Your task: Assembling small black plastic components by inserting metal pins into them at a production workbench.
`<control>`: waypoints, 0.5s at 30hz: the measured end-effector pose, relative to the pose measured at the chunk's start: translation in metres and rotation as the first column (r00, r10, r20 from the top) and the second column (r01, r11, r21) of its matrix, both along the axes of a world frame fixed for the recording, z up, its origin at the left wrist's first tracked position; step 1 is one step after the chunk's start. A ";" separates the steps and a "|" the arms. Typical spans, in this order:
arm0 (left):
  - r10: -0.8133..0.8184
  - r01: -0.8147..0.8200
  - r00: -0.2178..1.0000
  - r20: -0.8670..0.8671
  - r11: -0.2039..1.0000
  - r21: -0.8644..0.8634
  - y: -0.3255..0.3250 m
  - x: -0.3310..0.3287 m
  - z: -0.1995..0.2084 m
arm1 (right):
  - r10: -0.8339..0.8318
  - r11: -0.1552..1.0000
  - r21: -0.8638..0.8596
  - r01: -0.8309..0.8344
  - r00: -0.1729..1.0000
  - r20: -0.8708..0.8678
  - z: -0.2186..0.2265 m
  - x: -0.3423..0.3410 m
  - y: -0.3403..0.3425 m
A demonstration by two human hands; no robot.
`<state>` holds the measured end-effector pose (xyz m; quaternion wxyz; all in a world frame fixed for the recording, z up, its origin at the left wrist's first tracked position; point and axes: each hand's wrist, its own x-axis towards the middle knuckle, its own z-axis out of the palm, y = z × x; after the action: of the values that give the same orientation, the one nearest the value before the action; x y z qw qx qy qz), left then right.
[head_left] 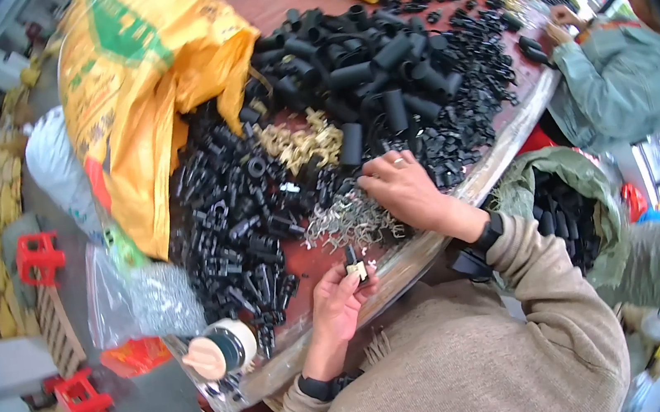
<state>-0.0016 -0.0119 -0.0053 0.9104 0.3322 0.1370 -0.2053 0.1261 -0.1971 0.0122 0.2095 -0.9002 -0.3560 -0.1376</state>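
Near the table's front edge, my left hand [336, 303] pinches a small black plastic part [351, 255] with a cream plastic piece [357, 271] on it. My right hand [407, 192], a ring on one finger, reaches over a heap of small grey metal clips [353, 221]. Its bent fingers point down at the far side of that heap, beside the black parts; whatever is between the fingertips is hidden. Just beyond lies a small pile of cream plastic pieces [301, 141]. Many slim black parts [223, 220] spread to the left of both hands.
Black tubes [361, 64] heap up mid-table, with small black pieces [476, 78] to their right. A yellow sack [156, 87] stands at left; a lidded jar [220, 350] sits at the near left corner. A green sack [584, 172] stands at right. A co-worker [609, 77] works at far right.
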 end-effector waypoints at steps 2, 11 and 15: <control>-0.024 0.024 1.000 0.003 1.000 0.020 0.000 0.001 0.001 | -0.052 0.995 -0.081 0.057 0.997 0.053 -0.006 0.004 -0.001; 0.052 -0.052 0.999 0.000 0.998 0.019 -0.005 0.003 -0.002 | -0.043 0.996 -0.070 0.049 0.995 0.090 -0.015 0.010 -0.003; 0.093 -0.093 0.996 -0.004 0.995 0.032 -0.005 -0.001 -0.002 | 0.003 0.983 0.182 0.014 0.996 -0.093 -0.011 0.004 -0.002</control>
<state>-0.0024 -0.0165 -0.0076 0.9131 0.3394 0.1583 -0.1615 0.1305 -0.1987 0.0016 0.3070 -0.8836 -0.3295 -0.1281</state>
